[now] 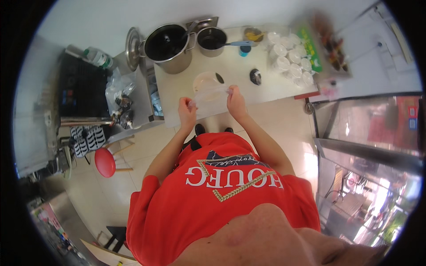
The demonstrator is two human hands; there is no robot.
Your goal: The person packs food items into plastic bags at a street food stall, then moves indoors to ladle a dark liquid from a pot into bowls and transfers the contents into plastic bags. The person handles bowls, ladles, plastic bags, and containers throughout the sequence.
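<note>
A thin sheet of clear plastic, film or a bag, is stretched between my two hands above the white table. My left hand pinches its left end and my right hand grips the other end. Behind and partly beneath the plastic sits a round whitish plate or board, with a dark oval piece at its right edge. Right of my right hand lies a dark lump in clear wrapping.
Along the back stand a large steel pot, a smaller pot with a blue-handled utensil, and a bowl. Several lidded plastic cups crowd the right end. A side counter holds plastic bags. A red stool stands left.
</note>
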